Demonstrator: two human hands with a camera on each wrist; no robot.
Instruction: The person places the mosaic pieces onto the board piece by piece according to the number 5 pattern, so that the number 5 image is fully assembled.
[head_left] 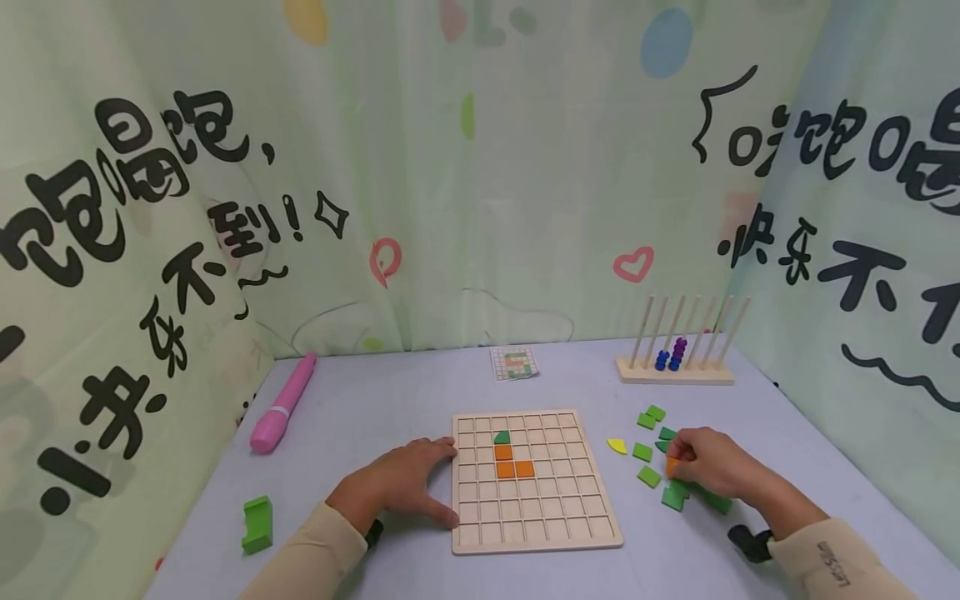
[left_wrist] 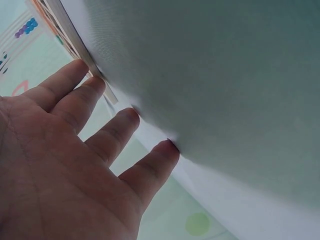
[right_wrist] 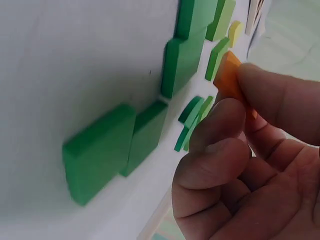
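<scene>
A wooden grid board (head_left: 536,508) lies flat on the table, with several orange square tiles (head_left: 504,452) and one green tile (head_left: 502,437) in its upper left cells. My left hand (head_left: 401,477) rests at the board's left edge, thumb and fingers spread; the left wrist view shows its fingertips (left_wrist: 92,85) against the edge. Right of the board, my right hand (head_left: 708,460) pinches an orange tile (right_wrist: 231,80) between thumb and fingers, over scattered green tiles (right_wrist: 102,152). A yellow quarter-round tile (head_left: 617,446) lies between board and pile.
At the back right stands a wooden peg rack (head_left: 675,376) with blue and purple beads. A printed pattern card (head_left: 514,363) lies behind the board. On the left are a pink bottle-shaped object (head_left: 282,406) and a green block (head_left: 257,525). Curtains surround the table.
</scene>
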